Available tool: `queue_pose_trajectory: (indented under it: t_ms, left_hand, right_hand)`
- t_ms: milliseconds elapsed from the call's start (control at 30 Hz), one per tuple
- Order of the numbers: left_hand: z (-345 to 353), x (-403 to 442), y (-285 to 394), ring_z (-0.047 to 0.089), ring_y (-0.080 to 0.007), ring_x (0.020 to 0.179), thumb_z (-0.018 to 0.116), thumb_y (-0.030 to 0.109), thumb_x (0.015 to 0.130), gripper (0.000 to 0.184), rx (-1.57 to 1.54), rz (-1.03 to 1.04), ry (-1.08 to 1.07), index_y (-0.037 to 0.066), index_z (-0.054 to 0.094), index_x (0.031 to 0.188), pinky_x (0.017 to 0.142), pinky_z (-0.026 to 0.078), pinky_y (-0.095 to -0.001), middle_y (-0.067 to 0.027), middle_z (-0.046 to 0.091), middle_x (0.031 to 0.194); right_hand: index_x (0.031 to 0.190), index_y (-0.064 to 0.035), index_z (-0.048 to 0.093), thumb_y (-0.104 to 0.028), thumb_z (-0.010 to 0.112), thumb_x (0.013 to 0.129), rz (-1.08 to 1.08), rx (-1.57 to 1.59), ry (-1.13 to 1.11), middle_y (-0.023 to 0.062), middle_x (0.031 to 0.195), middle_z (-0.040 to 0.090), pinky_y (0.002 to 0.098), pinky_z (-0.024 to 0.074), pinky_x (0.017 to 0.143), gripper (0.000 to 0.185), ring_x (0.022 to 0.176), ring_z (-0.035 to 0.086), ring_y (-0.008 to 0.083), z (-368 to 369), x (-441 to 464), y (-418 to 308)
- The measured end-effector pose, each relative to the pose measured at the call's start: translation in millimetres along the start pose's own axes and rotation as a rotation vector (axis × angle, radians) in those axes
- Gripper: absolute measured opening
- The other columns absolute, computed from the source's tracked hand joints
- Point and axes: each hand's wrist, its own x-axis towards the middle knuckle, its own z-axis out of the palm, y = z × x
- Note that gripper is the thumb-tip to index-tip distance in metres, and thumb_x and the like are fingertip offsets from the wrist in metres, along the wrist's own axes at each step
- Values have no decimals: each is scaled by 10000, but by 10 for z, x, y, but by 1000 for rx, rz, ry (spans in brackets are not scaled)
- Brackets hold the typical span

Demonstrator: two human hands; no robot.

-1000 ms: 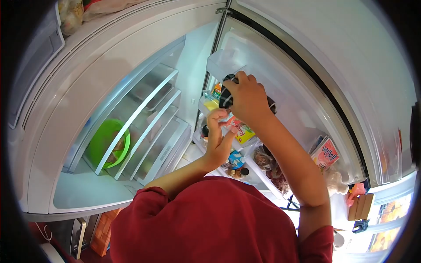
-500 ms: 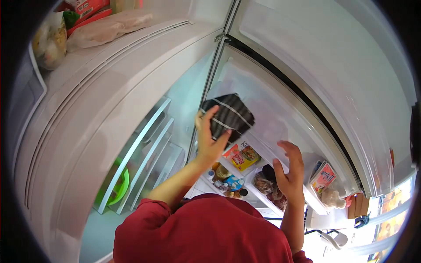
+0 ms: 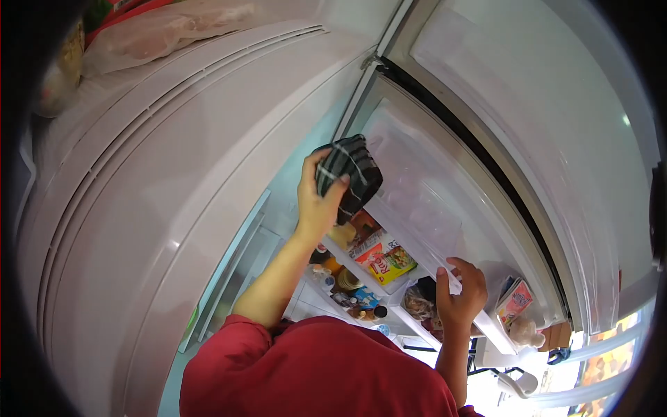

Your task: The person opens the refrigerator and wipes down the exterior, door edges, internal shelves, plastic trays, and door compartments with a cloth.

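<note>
My left hand [image 3: 319,201] grips a folded dark cloth [image 3: 353,174] with pale stripes, thumb across its front, in the open refrigerator doorway. The cloth hangs above the door shelves. Lower right, my right hand [image 3: 463,292] is at the door shelf [image 3: 495,332], its fingers curled and the shelf's white rim showing between thumb and fingers. Left of that hand, a yellow and red food packet [image 3: 385,263] sits in a door compartment. Bags with dark contents [image 3: 420,300] are partly hidden behind my right hand.
Overhead, the open freezer compartment holds wrapped pale food [image 3: 167,38]. An upper door [image 3: 528,90] stands open on the right. Bottles and jars [image 3: 347,281] fill the lower door shelf. Glass shelves [image 3: 226,278] are at left. A pink packet [image 3: 515,302] stands at right.
My left hand has shifted slightly left with the cloth, which is turned and more bunched. The right hand's fingers have curled in at the shelf rim. The view has tilted upward.
</note>
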Motion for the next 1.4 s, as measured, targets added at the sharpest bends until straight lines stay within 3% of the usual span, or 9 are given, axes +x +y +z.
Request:
queue_pose_trajectory:
  t_ms: [200,433,800,867,933,1033,1133,1267,1400]
  left_hand:
    - [-89,557,-442,519,-87,724,448,155,865,222,-340,-308,-170,11,574,979,650,416,-206,-24,585,828]
    - [-411,345,-154,551,-94,760,474,130,826,219,-218,-238,-304,-9,593,947,686,432,-222,-38,607,834]
    - [-251,357,-284,537,-99,709,444,134,825,236,-133,-187,-194,-24,583,931,650,430,-228,-33,585,771]
    - [-282,113,-324,543,-121,788,553,156,813,296,-188,-214,-255,-10,519,1055,722,438,-255,-58,589,895]
    - [-40,-218,-256,529,-209,937,693,171,751,585,-25,98,-83,15,377,1218,827,423,-327,-125,514,1082]
    - [-70,-458,-529,466,-306,1063,767,173,699,800,319,222,-74,46,252,1297,916,371,-389,-176,396,1190]
    - [-118,-326,-683,443,-337,1089,745,189,730,743,250,269,-62,26,280,1286,946,345,-393,-193,379,1164]
    - [-84,-54,-506,439,-322,1099,740,160,723,748,5,50,58,-6,279,1289,965,323,-385,-187,390,1152]
    - [114,-557,-460,467,-277,1039,736,113,720,765,385,189,3,39,255,1310,913,379,-385,-156,431,1154]
  right_hand:
    - [839,-94,643,-142,677,711,30,-16,-37,64,698,595,340,423,584,141,626,548,225,-2,6,-39]
    - [799,-92,638,-141,685,684,-71,-32,0,48,635,567,325,412,539,134,590,537,211,34,14,12]
    - [789,-95,633,-136,686,678,-89,-47,-4,45,631,558,330,396,524,130,576,518,214,44,32,-9]
    - [789,-94,633,-136,686,676,-86,-51,-1,46,632,559,330,396,523,132,576,518,214,48,41,-15]
    - [790,-90,633,-136,687,673,-90,-63,-2,50,632,560,331,396,521,136,575,518,216,42,36,-22]
    - [792,-85,632,-136,689,674,-99,-56,9,53,639,562,331,398,525,141,579,519,218,45,25,-11]
    - [797,-85,630,-136,691,677,-92,-53,21,55,647,565,331,399,529,144,585,520,222,46,8,8]
    - [804,-88,630,-139,689,686,-86,-51,15,55,653,567,332,399,533,141,590,521,223,32,-12,21]
    - [808,-91,630,-139,687,691,-104,-43,29,55,655,566,335,398,533,139,592,521,225,39,-12,26]
